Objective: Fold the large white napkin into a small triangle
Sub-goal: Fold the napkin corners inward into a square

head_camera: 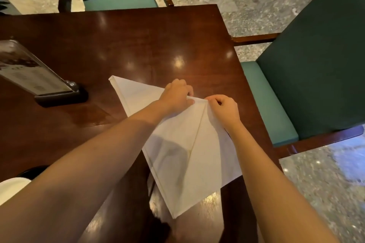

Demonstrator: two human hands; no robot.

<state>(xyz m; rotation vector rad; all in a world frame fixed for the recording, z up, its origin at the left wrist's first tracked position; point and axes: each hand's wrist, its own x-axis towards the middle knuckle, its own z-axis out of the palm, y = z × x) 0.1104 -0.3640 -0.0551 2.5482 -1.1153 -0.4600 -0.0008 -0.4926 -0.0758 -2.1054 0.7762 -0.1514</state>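
White linen, the napkin (177, 154) lies partly folded toward the right side of the dark wooden bench (138, 41), with a crease running down its middle. Both hands meet at its far edge. The left hand (175, 94) has its grip pinched on the cloth there, and the right hand (225, 108), just beside it, pinches the same edge. A menu stand (39, 77) sits at the bench's left, and a green chair (316, 65) stands at the right.

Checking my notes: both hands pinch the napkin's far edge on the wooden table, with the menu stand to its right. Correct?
Not quite: the head view shows the menu stand on the napkin's left. The left hand and right hand do pinch its far edge on the table.
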